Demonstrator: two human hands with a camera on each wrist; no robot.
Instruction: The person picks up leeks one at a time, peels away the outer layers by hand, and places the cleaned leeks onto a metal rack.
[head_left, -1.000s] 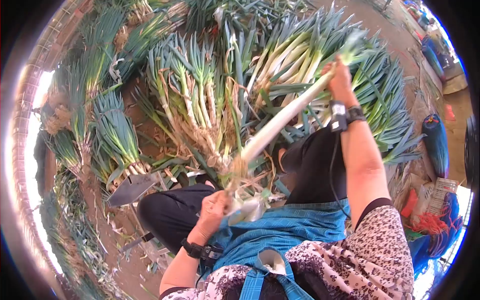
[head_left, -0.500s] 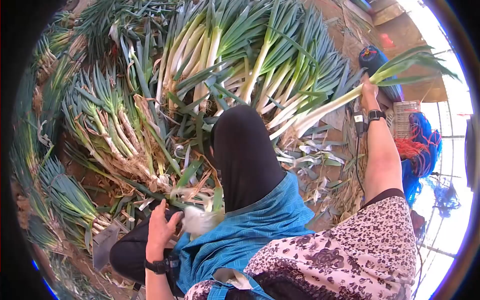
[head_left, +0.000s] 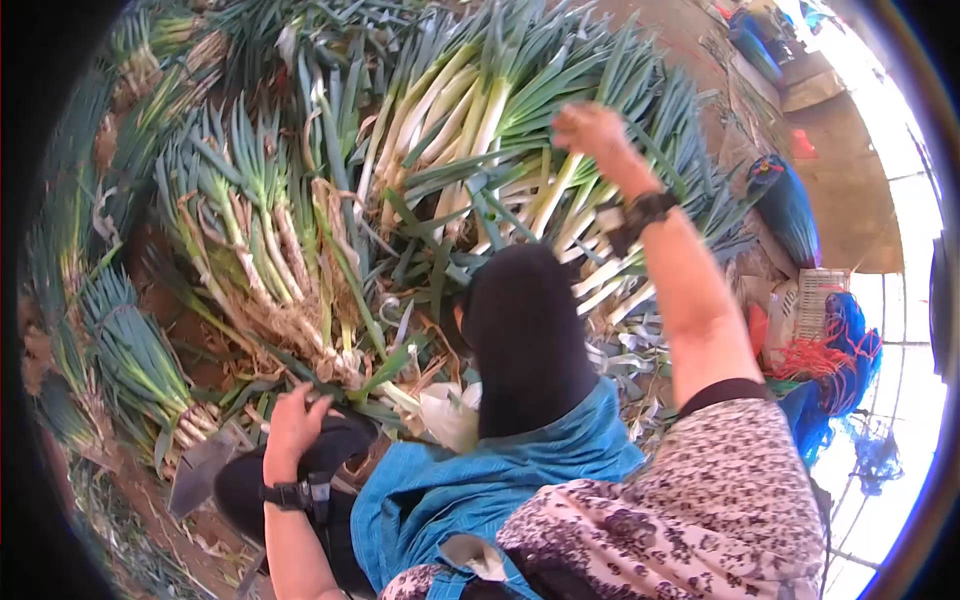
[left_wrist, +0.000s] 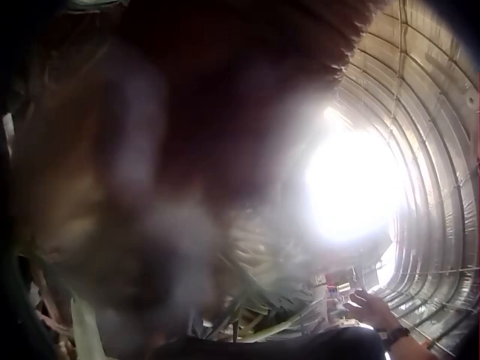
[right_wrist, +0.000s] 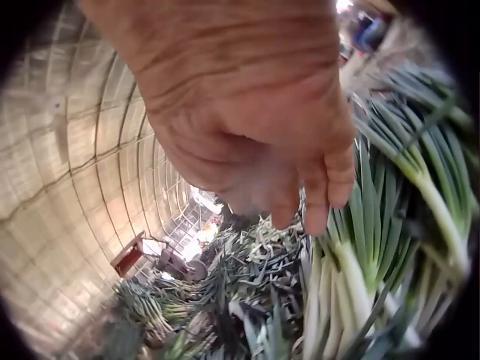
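Note:
My right hand [head_left: 592,135] is over a spread of cleaned green onions [head_left: 490,110] with white stalks and green leaves. Nothing shows between its loosely bent fingers [right_wrist: 315,210] in the right wrist view. Low on the left, my left hand [head_left: 296,418] hovers by the left knee, fingers relaxed, with no onion in it. A pale piece of peeled skin [head_left: 448,415] lies in front of the lap, right of that hand. Unpeeled green onions [head_left: 265,240] with brown roots and dry skins lie ahead of it. The left wrist view is mostly blurred.
Tied onion bundles [head_left: 140,365] line the left side. A flat metal plate [head_left: 205,465] stands beside the left knee. Peeled scraps [head_left: 635,370] litter the ground right of the raised knee [head_left: 525,330]. A blue sack [head_left: 785,205], a pale crate [head_left: 820,300] and red strings [head_left: 815,360] are at right.
My right hand carried a peeled green onion out to the right, let it go, and has swung back left over the spread. The left hand released the root end and moved left.

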